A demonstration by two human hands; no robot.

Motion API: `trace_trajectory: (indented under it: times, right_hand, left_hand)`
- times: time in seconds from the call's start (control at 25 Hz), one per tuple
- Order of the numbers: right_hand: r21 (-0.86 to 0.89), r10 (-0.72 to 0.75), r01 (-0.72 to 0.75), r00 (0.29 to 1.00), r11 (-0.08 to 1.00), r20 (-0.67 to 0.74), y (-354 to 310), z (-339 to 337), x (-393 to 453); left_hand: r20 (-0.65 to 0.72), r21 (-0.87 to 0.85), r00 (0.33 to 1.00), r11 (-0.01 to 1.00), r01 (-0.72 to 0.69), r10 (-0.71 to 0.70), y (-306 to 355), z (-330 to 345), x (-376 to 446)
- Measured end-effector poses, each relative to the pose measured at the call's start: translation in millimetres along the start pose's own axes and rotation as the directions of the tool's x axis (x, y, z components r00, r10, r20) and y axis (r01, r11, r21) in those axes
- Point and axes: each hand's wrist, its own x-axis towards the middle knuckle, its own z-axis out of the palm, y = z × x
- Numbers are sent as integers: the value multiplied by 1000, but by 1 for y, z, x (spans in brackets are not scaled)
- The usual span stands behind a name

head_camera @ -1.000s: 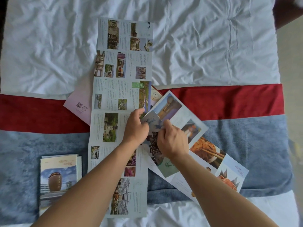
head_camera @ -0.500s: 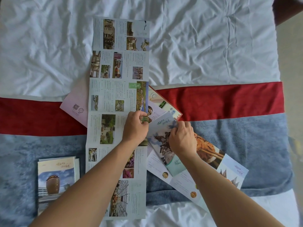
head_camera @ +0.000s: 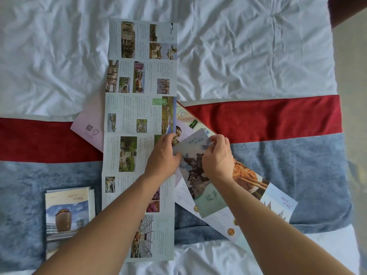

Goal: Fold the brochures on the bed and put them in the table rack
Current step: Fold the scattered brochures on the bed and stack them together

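Spreading across the whole frame: bed [head_camera: 258, 56], rumpled white sheet above, red band through the middle, blue-grey blanket below; bare room upper right and far left. Long unfolded brochure [head_camera: 139, 116] lies flat, upper centre down to the bottom edge, six panels of photos and text. Diagonal brochure [head_camera: 248, 181] runs centre to lower right, partly folded, noodle photo showing, its left end lying against the long one. Pink brochure [head_camera: 89, 124] pokes out beneath, centre left. Folded brochure [head_camera: 67, 215] sits lower left, apart. Left hand [head_camera: 161, 157] and right hand [head_camera: 217, 157] both pinch the diagonal brochure's folded top panel.
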Motion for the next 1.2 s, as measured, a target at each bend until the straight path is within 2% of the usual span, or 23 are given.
trace_trajectory:
  times: [0.12,0.28,0.44,0.52,0.64,0.72,0.76,0.88,0.96,1.2]
  right_hand:
    - [163,125,-116,991,980,-44,-9,-8,-1]
    - [276,178,-152,981,949,-73,-22,-21,-7]
    - [377,203,-164,977,912,-68,-28,-36,-18]
    - [365,164,-138,986,921,-42,-29,-44,-24]
    - [269,-50,34,997,963,51,-30,-61,-43]
    - [177,-188,161,971,971,147,-31,-71,-57]
    - [140,-237,214,955,967,178,-32,-74,-64]
    - [59,-287,281,939,958,190,-38,-75,-85]
    - [12,-302,306,932,952,201,-41,-67,-100]
    - [-67,-333,364,901,929,278,-66,-13,-150]
  left_hand:
    - [-2,-72,1000,997,18,-18,13,0,-15]
    - [9,-232,982,955,187,-190,32,-7,-24]
    - [-45,-248,982,954,168,-185,40,-17,-43]
    - [-108,-289,969,939,184,-223,43,-26,-53]
    - [-287,-294,927,943,155,-242,47,-41,-70]
    - [-380,-235,907,967,93,-180,50,-53,-84]
    - [-397,-152,912,987,42,-100,50,-58,-92]
    - [-270,160,947,978,-136,176,43,-67,-119]
    - [-203,230,959,962,-150,198,30,-71,-135]
    - [-182,269,976,961,-68,121,-41,-91,-182]
